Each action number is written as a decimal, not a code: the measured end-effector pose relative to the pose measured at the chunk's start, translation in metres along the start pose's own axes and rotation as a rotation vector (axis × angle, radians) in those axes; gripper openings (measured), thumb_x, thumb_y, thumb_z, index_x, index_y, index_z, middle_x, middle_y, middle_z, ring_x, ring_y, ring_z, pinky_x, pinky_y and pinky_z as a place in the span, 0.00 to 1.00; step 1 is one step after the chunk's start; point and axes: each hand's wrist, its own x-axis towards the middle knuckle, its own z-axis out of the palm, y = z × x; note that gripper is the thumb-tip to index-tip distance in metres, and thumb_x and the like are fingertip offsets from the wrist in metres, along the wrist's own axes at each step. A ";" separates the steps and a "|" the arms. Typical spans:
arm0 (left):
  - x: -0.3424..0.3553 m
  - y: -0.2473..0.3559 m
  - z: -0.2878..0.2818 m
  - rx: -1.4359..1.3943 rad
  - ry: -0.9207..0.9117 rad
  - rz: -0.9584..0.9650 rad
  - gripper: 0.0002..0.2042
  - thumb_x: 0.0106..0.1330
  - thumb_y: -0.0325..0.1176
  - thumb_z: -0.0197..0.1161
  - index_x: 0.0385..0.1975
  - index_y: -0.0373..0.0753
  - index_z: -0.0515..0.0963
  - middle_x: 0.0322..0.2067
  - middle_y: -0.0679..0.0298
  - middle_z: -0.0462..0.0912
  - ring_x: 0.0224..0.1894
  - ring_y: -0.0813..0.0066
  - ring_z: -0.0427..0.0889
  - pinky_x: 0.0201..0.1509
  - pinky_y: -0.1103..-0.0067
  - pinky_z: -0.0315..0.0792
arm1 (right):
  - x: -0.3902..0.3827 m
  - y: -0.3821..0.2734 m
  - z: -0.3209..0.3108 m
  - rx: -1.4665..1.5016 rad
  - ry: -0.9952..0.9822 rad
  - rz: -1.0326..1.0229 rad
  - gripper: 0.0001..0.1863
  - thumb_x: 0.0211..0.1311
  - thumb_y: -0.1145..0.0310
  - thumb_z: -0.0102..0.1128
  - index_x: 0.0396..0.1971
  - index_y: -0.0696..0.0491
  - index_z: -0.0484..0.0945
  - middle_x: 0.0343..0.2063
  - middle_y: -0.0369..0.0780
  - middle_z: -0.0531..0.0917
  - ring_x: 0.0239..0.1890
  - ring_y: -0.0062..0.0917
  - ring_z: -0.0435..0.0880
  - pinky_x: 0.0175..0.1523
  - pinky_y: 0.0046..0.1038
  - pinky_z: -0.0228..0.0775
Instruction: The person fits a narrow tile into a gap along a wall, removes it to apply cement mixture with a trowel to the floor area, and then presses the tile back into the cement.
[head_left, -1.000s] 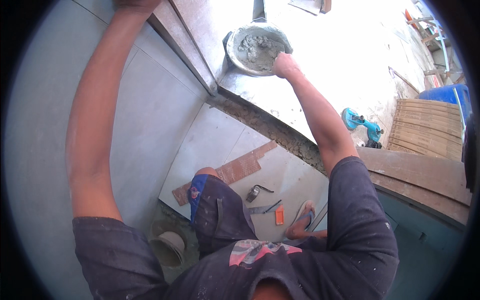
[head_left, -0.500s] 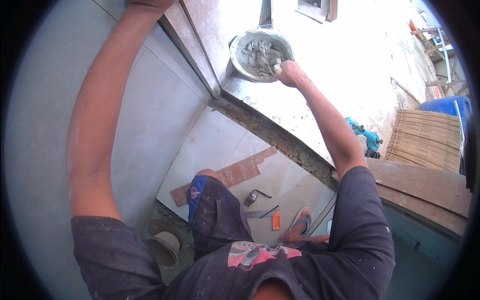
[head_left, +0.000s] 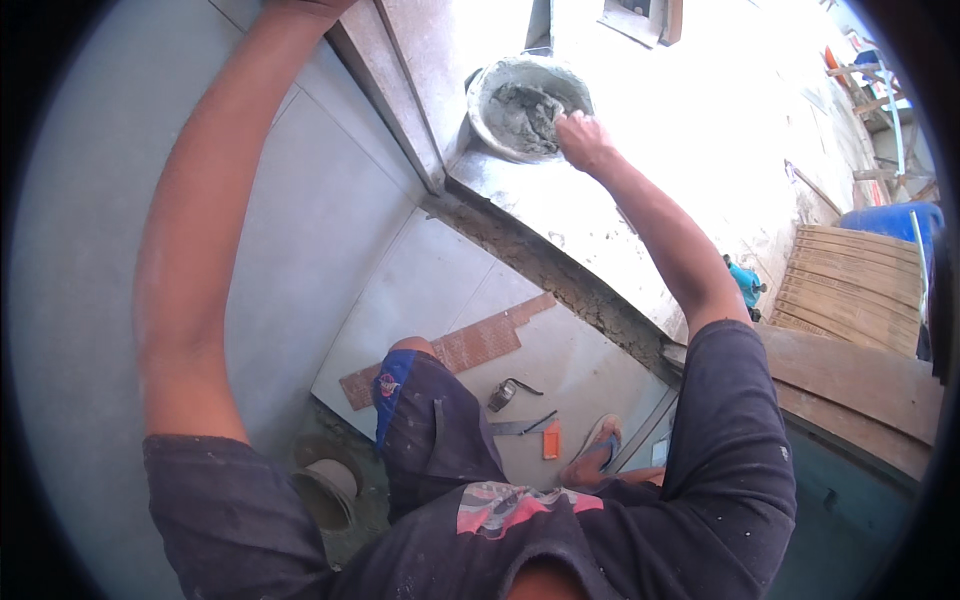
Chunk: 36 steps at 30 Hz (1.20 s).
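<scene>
The tiled wall [head_left: 300, 230] fills the left of the view, and the left hand [head_left: 305, 8] is braced high against it at the top edge of the picture, mostly cut off, so whether its fingers are spread or curled cannot be told. To the right of the wall a grey, mortar-smeared ledge [head_left: 560, 215] runs away from the corner. At its far end sits a round mortar pan [head_left: 485, 105], worn and crusted, holding a lump of wet grey mortar [head_left: 525, 110]. The right hand [head_left: 583, 140] reaches over the pan's near rim with its fingers closed into a fist, seemingly around a tool handle, though the tool itself is hidden by the hand and the mix. Loaded like this, the pan is likely heavy and stiff-walled, best taken by the rim with both hands. The mortar looks dense, sticky and soft, apt to slump off a blade if tipped. Far below on the tiled floor [head_left: 440, 290] lie a brown strip of tile pieces [head_left: 450, 355] and a small orange tool [head_left: 551, 440].
</scene>
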 end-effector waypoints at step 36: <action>0.004 -0.006 -0.001 0.010 0.045 0.079 0.22 0.63 0.36 0.64 0.54 0.33 0.71 0.55 0.49 0.73 0.67 0.51 0.67 0.76 0.56 0.57 | -0.026 0.005 0.001 1.397 -0.274 0.473 0.12 0.65 0.64 0.65 0.29 0.59 0.80 0.21 0.38 0.78 0.19 0.19 0.76 0.23 0.23 0.72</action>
